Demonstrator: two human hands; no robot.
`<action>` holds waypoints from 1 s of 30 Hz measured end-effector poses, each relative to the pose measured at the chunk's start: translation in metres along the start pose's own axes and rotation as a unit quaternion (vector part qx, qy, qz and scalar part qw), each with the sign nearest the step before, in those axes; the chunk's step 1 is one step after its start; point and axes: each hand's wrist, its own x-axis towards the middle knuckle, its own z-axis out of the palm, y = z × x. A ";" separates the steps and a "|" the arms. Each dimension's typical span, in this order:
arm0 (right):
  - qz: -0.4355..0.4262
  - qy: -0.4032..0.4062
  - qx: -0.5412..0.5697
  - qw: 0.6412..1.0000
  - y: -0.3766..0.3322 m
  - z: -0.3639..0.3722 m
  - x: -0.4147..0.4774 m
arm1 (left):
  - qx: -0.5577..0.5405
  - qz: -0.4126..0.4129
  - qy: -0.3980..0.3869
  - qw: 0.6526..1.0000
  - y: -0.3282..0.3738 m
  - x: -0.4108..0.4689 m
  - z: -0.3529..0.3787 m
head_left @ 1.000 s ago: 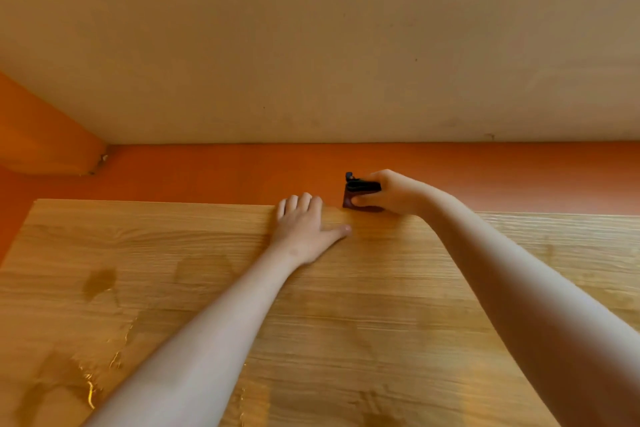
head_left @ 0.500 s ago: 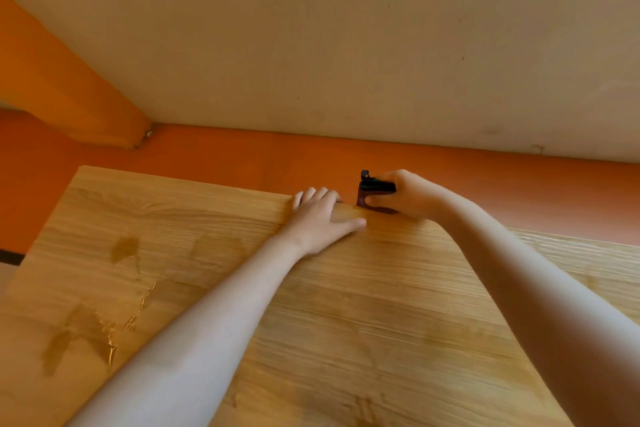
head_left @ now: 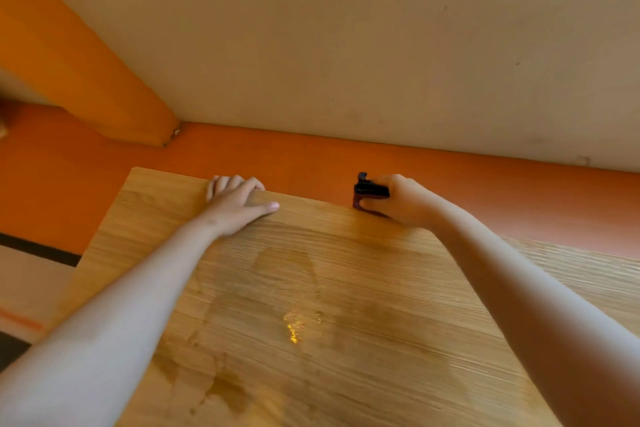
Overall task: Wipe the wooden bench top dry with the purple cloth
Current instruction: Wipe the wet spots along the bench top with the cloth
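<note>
I read the scene from the head view, with clock directions laid over the picture and 12 o'clock at the far wall.

1. Right hand: sits at about 1 o'clock on the far edge of the bench top. Its fingers are closed tightly round the purple cloth, which is bunched into a small dark wad. Only a little of the cloth shows beyond the knuckles. The wad touches the far edge of the wood, which I judge to be the start or turning point of a wiping stroke.

2. Left hand: lies at about 11 o'clock, spread flat and holding nothing. The fingertips curl over the far edge and the thumb points toward the right hand. I judge this to be a brace, steadying the reach across the board while the other hand works.

3. Wet area: water patches lie at about 6 o'clock, between the two forearms and nearer the body, with a bright glint on one of them. A further dark stain sits lower left.

4. Assessment: the cloth is well apart from the water, so drying is not complete. The next stroke should draw the cloth back toward 6 o'clock. A wad bunched this tightly offers little surface; opening it would take up more water.
</note>
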 end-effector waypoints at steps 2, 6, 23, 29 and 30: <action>-0.019 0.004 -0.005 1.000 -0.034 0.023 0.027 | 0.011 0.007 0.008 1.000 -0.002 0.005 0.003; -0.052 -0.006 0.005 0.999 -0.090 0.066 0.077 | 0.021 0.010 0.009 1.000 -0.006 0.007 0.004; -0.049 -0.020 0.019 0.998 -0.143 0.095 0.115 | -0.374 0.045 0.066 0.924 -0.056 -0.004 -0.017; -0.046 -0.044 0.024 0.998 -0.140 0.094 0.120 | -0.188 -0.118 0.091 0.971 -0.183 -0.021 -0.021; -0.047 -0.049 0.029 0.997 -0.142 0.096 0.123 | -0.202 -0.132 0.072 0.968 -0.192 -0.023 -0.018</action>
